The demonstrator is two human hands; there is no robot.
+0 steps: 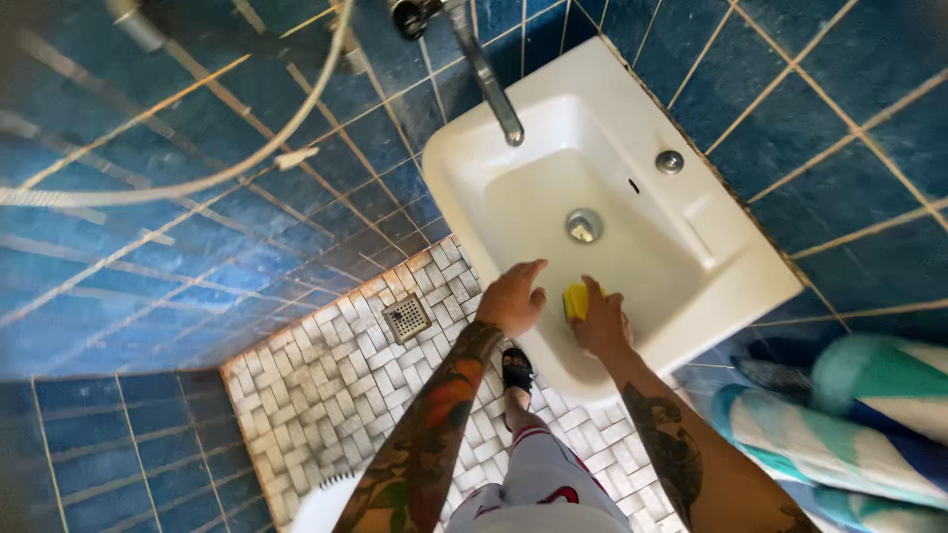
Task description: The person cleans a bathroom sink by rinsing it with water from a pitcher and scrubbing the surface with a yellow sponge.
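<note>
Blue wall tiles with pale grout surround a white ceramic rectangular basin in the upper right of the frame. At its lower rim, the right hand presses a yellow sponge, fingers closed over it. Just beside, the left hand rests loosely open on the rim, holding nothing.

No packages, labels, signs or screens show anywhere in this view.
</note>
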